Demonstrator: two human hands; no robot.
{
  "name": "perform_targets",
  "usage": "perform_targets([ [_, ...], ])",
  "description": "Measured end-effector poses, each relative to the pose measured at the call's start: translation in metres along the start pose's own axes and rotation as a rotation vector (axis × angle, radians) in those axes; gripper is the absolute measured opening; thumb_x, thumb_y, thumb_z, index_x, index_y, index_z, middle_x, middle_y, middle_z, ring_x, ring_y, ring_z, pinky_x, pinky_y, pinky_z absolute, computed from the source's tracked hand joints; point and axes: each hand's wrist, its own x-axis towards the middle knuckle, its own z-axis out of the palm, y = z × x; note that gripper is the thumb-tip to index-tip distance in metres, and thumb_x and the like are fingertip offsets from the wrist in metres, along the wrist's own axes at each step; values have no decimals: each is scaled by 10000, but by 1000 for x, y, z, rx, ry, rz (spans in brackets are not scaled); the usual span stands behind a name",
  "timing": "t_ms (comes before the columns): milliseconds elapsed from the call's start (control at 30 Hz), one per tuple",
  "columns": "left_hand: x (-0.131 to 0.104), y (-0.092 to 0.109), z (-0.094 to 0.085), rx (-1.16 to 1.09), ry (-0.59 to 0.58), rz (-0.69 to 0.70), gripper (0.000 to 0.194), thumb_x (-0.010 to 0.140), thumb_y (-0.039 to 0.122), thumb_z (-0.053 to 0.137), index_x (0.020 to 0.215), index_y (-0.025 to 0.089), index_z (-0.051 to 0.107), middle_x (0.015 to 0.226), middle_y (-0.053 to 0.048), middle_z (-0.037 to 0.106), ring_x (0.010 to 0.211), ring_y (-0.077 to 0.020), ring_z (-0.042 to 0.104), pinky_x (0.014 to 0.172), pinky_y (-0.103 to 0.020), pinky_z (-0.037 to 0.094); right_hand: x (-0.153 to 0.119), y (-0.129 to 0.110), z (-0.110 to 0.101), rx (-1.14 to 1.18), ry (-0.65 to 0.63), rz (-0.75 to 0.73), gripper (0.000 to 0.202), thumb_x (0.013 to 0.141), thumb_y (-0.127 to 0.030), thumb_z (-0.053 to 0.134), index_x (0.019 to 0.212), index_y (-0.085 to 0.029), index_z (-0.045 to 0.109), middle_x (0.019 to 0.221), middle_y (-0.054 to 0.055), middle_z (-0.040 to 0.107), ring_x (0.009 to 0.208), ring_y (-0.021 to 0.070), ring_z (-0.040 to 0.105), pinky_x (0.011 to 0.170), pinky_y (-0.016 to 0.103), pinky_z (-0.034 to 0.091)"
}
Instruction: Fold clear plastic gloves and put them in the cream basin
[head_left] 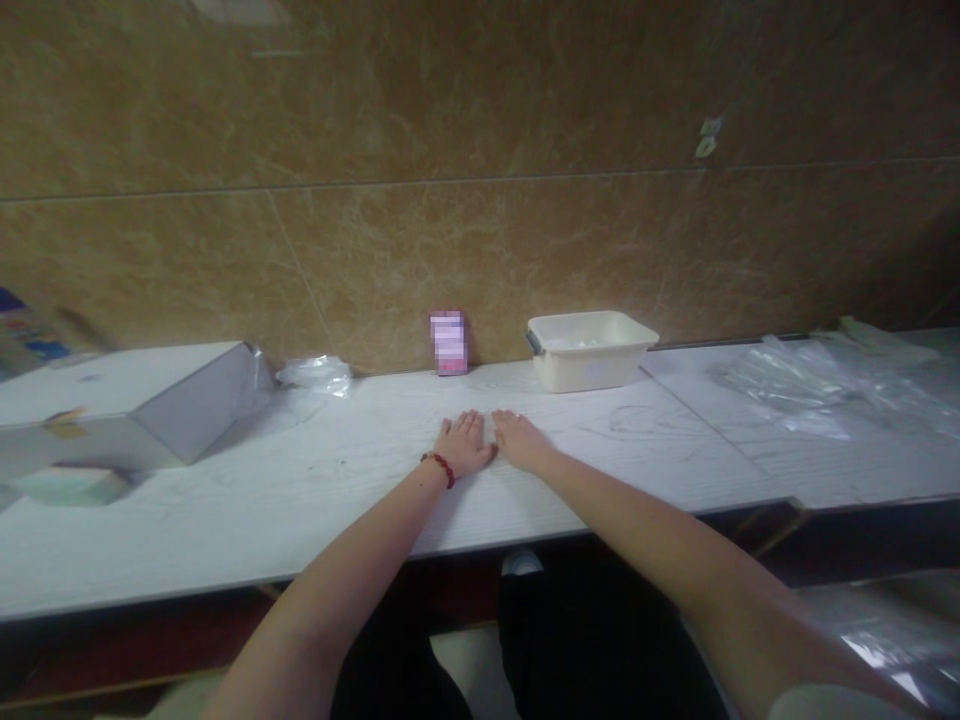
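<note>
My left hand (465,444) lies flat on the white wood-grain table (352,510), fingers stretched out and pointing away from me. A red bead bracelet (441,468) circles that wrist. Beside it, my right hand (517,438) also rests palm down, its thumb close to the left thumb. Neither hand holds anything. Beyond them a small phone-like item (449,343), its face blurred out, leans upright against the wall. A cream plastic tub (589,368) with a grey handle stands behind and to the right of my right hand; its contents are hard to make out.
A large white box (97,400) sits at the left, a pale green block (73,485) before it. Clear plastic bags lie at the back left (315,374) and the right (795,375). A brown tiled wall (480,240) bounds the table's back.
</note>
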Motion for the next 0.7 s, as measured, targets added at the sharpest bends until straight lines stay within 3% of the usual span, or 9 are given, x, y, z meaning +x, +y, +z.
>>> perform_targets([
  [233, -9, -15, -3, 7, 15, -5, 753, 728, 621, 167, 1269, 99, 217, 1326, -144, 214, 1215, -251, 168, 947, -455, 128, -7, 1, -6, 10, -51, 88, 528, 815, -441, 178, 1280, -194, 214, 1352, 57, 167, 1220, 203, 132, 953, 461, 62],
  [467, -10, -22, 1, 17, 45, -148, 811, 699, 663, 148, 1261, 85, 237, 1313, -169, 233, 1212, -286, 154, 941, -496, 87, -6, 1, -5, 1, -47, 178, 664, 759, -593, 138, 1292, -199, 176, 1349, 85, 164, 1223, 260, 75, 924, 526, 10],
  [600, -12, -42, 1, 36, 131, -250, 745, 749, 604, 137, 1253, 67, 254, 1316, -188, 212, 1221, -290, 112, 951, -465, 109, -1, 6, -9, 105, -14, 224, 614, 791, -545, 138, 1290, -192, 192, 1345, 84, 180, 1227, 252, 89, 949, 460, 98],
  [700, -13, -56, 0, 29, 207, -280, 650, 806, 508, 136, 1236, 42, 280, 1305, -197, 232, 1217, -285, 129, 952, -442, 147, 0, 19, -18, 185, 17, 212, 511, 826, -435, 205, 1244, -161, 311, 1301, 90, 290, 1199, 212, 220, 950, 378, 190],
])
